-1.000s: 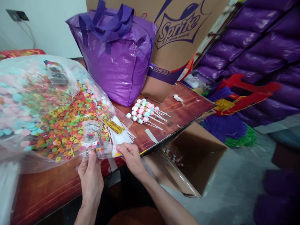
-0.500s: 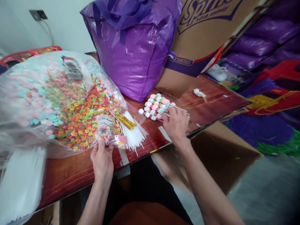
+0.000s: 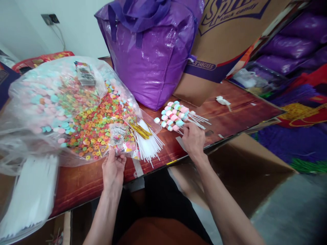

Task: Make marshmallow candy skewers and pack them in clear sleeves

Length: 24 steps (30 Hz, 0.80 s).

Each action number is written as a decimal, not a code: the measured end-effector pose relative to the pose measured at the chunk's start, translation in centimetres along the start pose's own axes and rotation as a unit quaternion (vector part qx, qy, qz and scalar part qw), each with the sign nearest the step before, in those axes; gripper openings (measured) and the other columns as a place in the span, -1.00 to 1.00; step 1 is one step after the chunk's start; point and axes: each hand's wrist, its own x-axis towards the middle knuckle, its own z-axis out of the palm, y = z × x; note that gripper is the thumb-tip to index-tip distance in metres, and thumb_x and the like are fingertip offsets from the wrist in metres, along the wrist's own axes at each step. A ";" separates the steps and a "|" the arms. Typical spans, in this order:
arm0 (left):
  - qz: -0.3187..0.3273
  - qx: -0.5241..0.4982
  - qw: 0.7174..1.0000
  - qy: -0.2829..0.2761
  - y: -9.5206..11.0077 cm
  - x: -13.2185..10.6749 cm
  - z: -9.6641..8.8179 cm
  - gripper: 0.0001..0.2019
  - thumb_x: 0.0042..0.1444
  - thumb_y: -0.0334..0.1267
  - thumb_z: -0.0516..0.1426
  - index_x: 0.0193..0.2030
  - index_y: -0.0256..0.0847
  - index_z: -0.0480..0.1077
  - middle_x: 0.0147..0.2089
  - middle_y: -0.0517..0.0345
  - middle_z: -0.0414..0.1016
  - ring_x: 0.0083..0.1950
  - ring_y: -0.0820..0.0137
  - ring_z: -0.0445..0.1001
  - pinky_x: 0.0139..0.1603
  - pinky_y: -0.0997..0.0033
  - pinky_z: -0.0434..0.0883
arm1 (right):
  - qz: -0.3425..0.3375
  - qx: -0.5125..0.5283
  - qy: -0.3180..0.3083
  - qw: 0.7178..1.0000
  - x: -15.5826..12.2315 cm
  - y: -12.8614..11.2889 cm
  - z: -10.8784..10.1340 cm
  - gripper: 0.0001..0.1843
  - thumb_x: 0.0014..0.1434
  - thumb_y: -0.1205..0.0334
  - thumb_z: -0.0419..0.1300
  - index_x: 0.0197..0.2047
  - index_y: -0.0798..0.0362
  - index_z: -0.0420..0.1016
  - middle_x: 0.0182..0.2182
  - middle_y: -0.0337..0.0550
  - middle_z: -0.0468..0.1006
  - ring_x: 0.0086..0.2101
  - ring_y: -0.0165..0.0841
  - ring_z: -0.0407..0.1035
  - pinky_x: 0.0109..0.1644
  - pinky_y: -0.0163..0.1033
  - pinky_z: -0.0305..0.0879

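My left hand (image 3: 113, 165) is closed at the front edge of the candy pile, thumb on top, pinching a small clear printed plastic bag (image 3: 129, 147). My right hand (image 3: 193, 139) is closed in a pinch at the near side of a stack of marshmallow skewers (image 3: 175, 115). Its fingertips are on the stick end of the nearest skewer; the exact contact is partly hidden. The skewers carry pink, blue and white marshmallows with gummy rings between, their white sticks pointing right. Between my hands lie loose white sticks (image 3: 150, 146) with gold twist ties (image 3: 140, 128) across them.
A large clear plastic bag (image 3: 20, 92) holds marshmallows and colourful gummy rings (image 3: 94, 122). Behind stand a purple bag (image 3: 150, 61) and a cardboard box (image 3: 230, 37). More white sticks (image 3: 33, 190) lie at left. A crumpled white scrap (image 3: 223, 101) is at right on the table (image 3: 245, 112).
My right hand has drawn back slightly from over the skewers to their near side, uncovering more of the sticks. My left hand stays at the printed bag. The whole view has shifted a little.
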 end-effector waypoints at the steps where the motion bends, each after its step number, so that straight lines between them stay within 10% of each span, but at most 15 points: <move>1: -0.002 -0.001 1.000 0.003 0.1 0.0 0.0 -0.83 0.10 -0.28 0.32 -0.34 -0.27 0.42 -0.43 0.25 0.45 -0.50 0.58 0.35 -0.45 0.55 0.36 | 0.000 0.037 0.013 0.999 -0.6 -0.4 -0.5 -0.82 0.26 0.28 0.04 -0.29 0.08 0.45 -0.34 0.01 0.57 -0.29 -0.19 0.39 -0.15 -0.14 0.19; 8: -0.019 0.007 1.000 0.011 0.5 0.0 0.4 -0.84 0.26 -0.30 0.18 -0.35 -0.29 0.39 -0.48 0.25 0.40 -0.53 0.58 0.33 -0.48 0.56 0.35 | -0.113 0.266 -0.048 0.956 -6.4 -5.4 -5.7 -0.86 0.33 0.27 0.08 -0.26 -0.01 0.43 -0.38 -0.19 0.54 -0.38 -0.36 0.42 -0.26 -0.27 0.29; 17: 0.020 0.029 0.999 -0.016 0.1 0.1 -0.1 -0.80 0.01 -0.28 0.37 -0.33 -0.31 0.45 -0.41 0.21 0.50 -0.49 0.57 0.40 -0.47 0.57 0.37 | -0.291 0.203 -0.072 0.932 -6.8 -5.5 -6.5 -0.85 0.32 0.45 0.10 -0.25 0.06 0.42 -0.39 -0.15 0.55 -0.38 -0.34 0.42 -0.25 -0.22 0.23; 24: 0.120 0.092 0.983 -0.102 -0.4 0.0 -0.4 -0.66 -0.16 -0.13 0.44 -0.29 -0.22 0.50 -0.33 0.20 0.56 -0.25 0.41 0.54 -0.23 0.43 0.47 | -0.247 0.256 -0.159 0.921 -7.3 -5.8 -6.5 -0.84 0.37 0.40 0.07 -0.25 0.06 0.42 -0.40 -0.18 0.49 -0.40 -0.39 0.38 -0.26 -0.29 0.24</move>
